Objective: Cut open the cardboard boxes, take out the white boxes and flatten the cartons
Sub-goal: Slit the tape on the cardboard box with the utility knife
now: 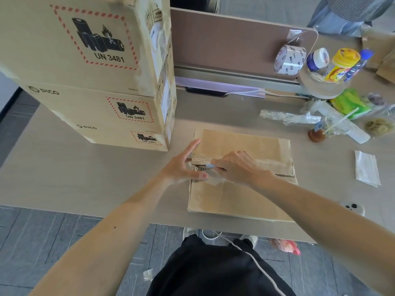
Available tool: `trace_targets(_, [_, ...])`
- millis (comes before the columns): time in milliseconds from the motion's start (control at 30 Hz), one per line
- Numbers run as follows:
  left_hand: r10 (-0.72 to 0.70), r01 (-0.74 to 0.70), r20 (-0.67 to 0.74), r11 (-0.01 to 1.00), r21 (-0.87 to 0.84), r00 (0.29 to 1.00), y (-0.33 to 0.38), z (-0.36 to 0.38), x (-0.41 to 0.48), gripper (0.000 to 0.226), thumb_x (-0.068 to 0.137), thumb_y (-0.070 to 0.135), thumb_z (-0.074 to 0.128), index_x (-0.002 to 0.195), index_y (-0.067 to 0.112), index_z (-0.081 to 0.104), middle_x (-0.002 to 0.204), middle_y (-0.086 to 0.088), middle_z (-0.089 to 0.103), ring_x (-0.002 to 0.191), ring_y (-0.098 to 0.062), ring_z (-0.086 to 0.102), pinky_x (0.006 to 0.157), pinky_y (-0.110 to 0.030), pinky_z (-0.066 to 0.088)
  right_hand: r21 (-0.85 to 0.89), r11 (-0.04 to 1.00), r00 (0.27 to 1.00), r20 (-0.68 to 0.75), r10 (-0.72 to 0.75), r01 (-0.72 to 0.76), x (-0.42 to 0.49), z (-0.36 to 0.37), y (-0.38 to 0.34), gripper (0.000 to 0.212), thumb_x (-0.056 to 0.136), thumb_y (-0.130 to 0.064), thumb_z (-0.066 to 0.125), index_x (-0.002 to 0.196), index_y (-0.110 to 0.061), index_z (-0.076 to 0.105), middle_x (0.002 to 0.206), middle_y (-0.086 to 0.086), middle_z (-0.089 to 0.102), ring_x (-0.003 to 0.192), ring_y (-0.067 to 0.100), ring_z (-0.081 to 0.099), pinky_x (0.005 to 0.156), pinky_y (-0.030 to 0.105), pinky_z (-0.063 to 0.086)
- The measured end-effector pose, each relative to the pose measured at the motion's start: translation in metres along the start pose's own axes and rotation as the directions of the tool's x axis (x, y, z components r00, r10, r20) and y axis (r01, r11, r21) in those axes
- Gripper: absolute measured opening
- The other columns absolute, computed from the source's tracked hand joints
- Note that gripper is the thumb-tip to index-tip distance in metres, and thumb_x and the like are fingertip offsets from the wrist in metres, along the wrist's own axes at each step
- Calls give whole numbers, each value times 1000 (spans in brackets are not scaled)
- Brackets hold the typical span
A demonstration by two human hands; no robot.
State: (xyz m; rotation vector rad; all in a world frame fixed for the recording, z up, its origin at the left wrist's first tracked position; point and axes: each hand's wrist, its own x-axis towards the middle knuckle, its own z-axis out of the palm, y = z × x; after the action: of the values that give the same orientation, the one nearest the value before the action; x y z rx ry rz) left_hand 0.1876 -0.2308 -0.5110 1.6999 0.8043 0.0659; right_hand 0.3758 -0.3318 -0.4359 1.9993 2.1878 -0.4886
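Right hand (239, 167) is curled round a small blue cutter (210, 166), blade end down on the clear tape (271, 164) that runs along the centre seam of a flat brown carton (239, 195). Left hand (184, 166) is spread w/ straight fingers and grips nothing: one finger stretches along the carton's left edge, and the thumb presses on the top face just below the cutter. The tape is crinkled and shiny btwn the two hands. The carton's flaps are shut. It lies on the worktop (106, 178) near the front edge, directly in front of the person. Near its back-left corner, not touching it, stands a stack of three big cartons (89, 67) (PICO logo, red-hatched battery labels reading UN 3481). Behind is a brown divider panel (224, 39) w/ a roll of printed tape (289, 59) hanging at its right end. Next to that is a cluster of bottles, incl. one w/ a yellow lid (343, 63). In front of them are a green packet (350, 102), crumpled clear wrap (286, 117) and a plastic cup w/ straw (335, 124). A white napkin (366, 168) lies well right of the carton. Below the worktop edge are grey floor tiles (42, 231), black trousers (205, 268) and a white cable (252, 255) across them.
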Motion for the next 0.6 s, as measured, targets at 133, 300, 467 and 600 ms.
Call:
trace_targets(133, [-3, 4, 7, 1000, -25, 1000, 1, 0, 0, 123, 56, 54, 90, 153, 54, 15, 160, 29, 19, 133, 3, 42, 106, -22, 35, -35, 999, 1000, -10, -16, 15, -1, 1, 4, 35, 106, -31, 31, 111, -19, 63, 71, -3, 54, 63, 22, 52, 64, 28, 38])
trace_targets(300, [-11, 11, -5, 1000, -7, 1000, 2, -1, -1, 117, 67, 38, 91, 155, 49, 16, 155, 31, 24, 115, 23, 43, 99, -17, 35, -58, 998, 1000, -11, -10, 10, -6, -1, 11, 35, 105, -31, 31, 119, -23, 62, 88, 2, 67, 75, 27, 60, 68, 30, 36])
trace_targets(467, [-12, 13, -27, 999, 31, 1000, 3, 0, -1, 116, 66, 42, 92, 154, 52, 17, 155, 30, 25, 134, 1, 42, 110, -27, 33, -63, 998, 1000, -8, 19, -19, -13, 1, 20, 34, 105, -32, 32, 125, -30, 60, 97, 2, 69, 87, 28, 65, 71, 29, 39])
trace_targets(600, [-14, 17, -58, 998, 54, 998, 7, 0, -3, 116, 66, 39, 92, 155, 48, 19, 153, 31, 25, 131, 1, 40, 106, -26, 32, -82, 996, 1000, -17, 22, -23, -21, 3, 29, 35, 105, -32, 31, 125, -28, 59, 95, 1, 69, 85, 28, 64, 73, 31, 42])
